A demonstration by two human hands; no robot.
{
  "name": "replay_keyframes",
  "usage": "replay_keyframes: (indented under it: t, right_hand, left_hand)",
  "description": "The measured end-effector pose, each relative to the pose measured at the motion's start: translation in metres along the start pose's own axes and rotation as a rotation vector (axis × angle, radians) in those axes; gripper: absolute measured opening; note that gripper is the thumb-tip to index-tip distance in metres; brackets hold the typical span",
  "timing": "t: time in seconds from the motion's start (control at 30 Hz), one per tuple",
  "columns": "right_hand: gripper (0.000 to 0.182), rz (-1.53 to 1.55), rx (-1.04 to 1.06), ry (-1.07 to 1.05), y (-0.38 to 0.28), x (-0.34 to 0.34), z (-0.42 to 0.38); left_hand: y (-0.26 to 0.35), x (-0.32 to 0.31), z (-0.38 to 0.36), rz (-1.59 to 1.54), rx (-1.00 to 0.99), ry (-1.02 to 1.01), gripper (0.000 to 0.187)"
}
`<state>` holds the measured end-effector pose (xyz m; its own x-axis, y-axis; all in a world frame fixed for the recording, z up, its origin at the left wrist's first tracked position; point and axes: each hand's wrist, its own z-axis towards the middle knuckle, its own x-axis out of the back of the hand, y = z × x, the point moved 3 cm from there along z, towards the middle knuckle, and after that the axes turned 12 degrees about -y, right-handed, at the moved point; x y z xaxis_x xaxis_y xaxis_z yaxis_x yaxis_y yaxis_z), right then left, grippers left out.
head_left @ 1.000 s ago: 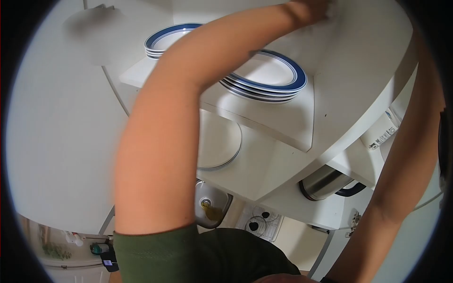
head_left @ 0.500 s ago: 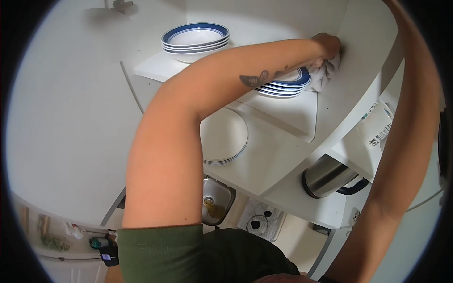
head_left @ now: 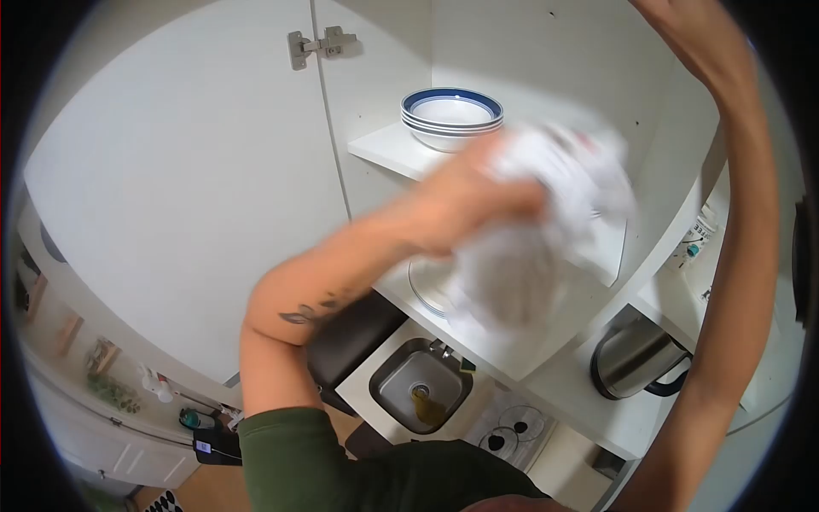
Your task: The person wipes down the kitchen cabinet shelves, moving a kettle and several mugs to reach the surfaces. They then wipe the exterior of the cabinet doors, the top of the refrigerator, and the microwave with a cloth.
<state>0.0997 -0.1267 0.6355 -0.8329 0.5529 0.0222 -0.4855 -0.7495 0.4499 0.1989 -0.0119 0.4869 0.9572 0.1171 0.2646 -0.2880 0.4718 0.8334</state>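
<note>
Blurred by motion, my left hand (head_left: 486, 196) is closed on a white cloth (head_left: 584, 175), which hangs in loose folds in front of the open cabinet. A stack of blue-rimmed bowls (head_left: 452, 109) rests on the upper shelf (head_left: 384, 152), just behind that hand. Lower down, white plates (head_left: 428, 286) are partly covered by the cloth. My right arm reaches up along the right side; only part of my right hand (head_left: 695, 26) shows at the top edge, its fingers out of sight.
A large cabinet door (head_left: 188, 188) stands open at the left, with a metal hinge (head_left: 322, 47). Below are a sink (head_left: 409, 384) and a dish rack (head_left: 516, 427). A steel kettle (head_left: 636, 358) and a white mug (head_left: 699, 230) stand at the right.
My left hand has pulled back from the cabinet's right corner, down and left, bringing the cloth out. The blue-rimmed plates there are now hidden. The view has shifted, showing more of the sink.
</note>
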Motion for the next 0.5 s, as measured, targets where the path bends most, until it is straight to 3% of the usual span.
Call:
replay_keyframes:
  t: [0.03,0.1,0.17,0.23,0.3,0.37,0.43,0.5]
  right_hand:
    - [0.044,-0.019,-0.014,0.009,-0.001,0.001,0.001]
    - [0.044,0.014,-0.054,-0.042,0.000,0.002,0.000]
    - [0.043,-0.016,-0.052,-0.018,0.002,-0.002,-0.001]
    - [0.042,-0.051,-0.031,0.020,-0.001,-0.005,-0.001]
    - [0.041,-0.052,-0.087,-0.049,0.000,-0.002,-0.002]
    - [0.040,-0.068,-0.105,-0.081,0.000,-0.003,-0.004]
    - [0.039,-0.096,-0.118,-0.084,0.006,-0.006,-0.005]
    - [0.040,-0.119,-0.068,-0.045,0.010,-0.009,-0.004]
  left_hand:
    - [0.006,0.028,-0.017,-0.071,-0.050,0.190,0.038]
    - [0.028,0.084,-0.026,0.371,-0.123,0.374,0.040]
    - [0.040,0.129,-0.010,1.118,-0.078,0.530,0.035]
    - [0.023,0.164,0.030,1.762,-0.069,0.608,0.040]
    - [-0.002,0.219,0.082,1.940,0.113,0.554,0.033]
    - [-0.015,0.255,0.117,2.497,0.267,0.565,0.036]
    - [-0.033,0.337,0.136,2.514,0.082,0.641,0.029]
    - [-0.041,0.366,0.140,2.562,0.317,0.664,0.028]
